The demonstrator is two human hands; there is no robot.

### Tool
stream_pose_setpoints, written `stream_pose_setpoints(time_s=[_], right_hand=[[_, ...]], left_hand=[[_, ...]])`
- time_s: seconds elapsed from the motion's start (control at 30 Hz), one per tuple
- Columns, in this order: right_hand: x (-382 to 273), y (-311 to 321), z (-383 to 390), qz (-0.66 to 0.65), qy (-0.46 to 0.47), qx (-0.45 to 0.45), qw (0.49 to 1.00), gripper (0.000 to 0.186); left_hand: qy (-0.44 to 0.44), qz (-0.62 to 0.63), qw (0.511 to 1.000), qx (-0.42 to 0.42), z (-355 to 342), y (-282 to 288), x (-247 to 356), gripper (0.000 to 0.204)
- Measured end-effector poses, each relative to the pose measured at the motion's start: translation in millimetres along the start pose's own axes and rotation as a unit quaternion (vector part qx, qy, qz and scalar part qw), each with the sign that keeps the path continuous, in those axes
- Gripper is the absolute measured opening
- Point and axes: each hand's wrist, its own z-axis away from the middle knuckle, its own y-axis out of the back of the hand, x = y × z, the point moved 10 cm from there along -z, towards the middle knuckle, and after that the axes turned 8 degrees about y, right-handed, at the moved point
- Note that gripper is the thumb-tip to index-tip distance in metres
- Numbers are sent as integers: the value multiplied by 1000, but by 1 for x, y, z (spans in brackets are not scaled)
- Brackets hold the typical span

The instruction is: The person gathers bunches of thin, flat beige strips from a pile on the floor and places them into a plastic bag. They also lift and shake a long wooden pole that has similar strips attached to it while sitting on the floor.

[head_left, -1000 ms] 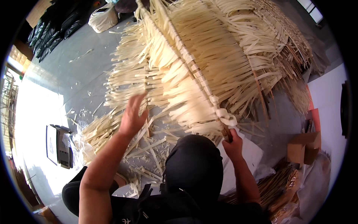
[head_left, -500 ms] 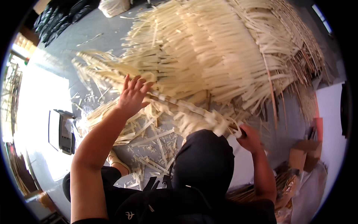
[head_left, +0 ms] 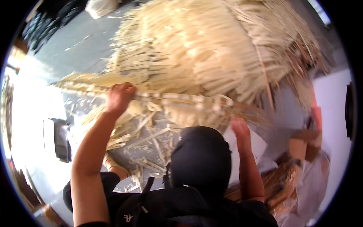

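Observation:
A long rod (head_left: 177,97) bound with pale dried leaf strips lies crosswise in front of me, at the foot of a big heap of the same leaf thatch (head_left: 211,49). My left hand (head_left: 119,96) is closed around the rod near its left part. My right hand (head_left: 240,130) is just below the rod's right end, fingers stretched up against the hanging strips, blurred and holding nothing I can make out. A black head covering (head_left: 200,159) blocks the lower middle of the view.
Loose leaf scraps (head_left: 147,140) litter the grey floor (head_left: 75,45). A dark box (head_left: 58,140) stands at the left. Cardboard pieces (head_left: 298,147) and a white sheet (head_left: 332,109) lie at the right. A white bag (head_left: 100,6) sits at the far top left.
The rod has swung from pointing away from me to lying crosswise. My left hand went from open to gripping it. My right hand slipped off the rod's end.

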Motion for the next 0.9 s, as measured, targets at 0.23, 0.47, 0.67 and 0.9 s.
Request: stream_pose_setpoints(time_s=[0.23, 0.47, 0.67, 0.9], right_hand=[[-29, -25, -43, -461, 130, 99, 872, 31], [40, 9, -36, -453, 27, 195, 870, 29], [38, 37, -43, -433, 24, 209, 877, 28], [43, 27, -66, -442, 3, 150, 884, 24]], left_hand=[[-104, 40, 994, -16, 10, 13, 82, 15], [-234, 143, 962, -6, 51, 24, 122, 39], [269, 59, 825, 494, 138, 162, -138, 54], [293, 823, 392, 288, 145, 19, -377, 64]])
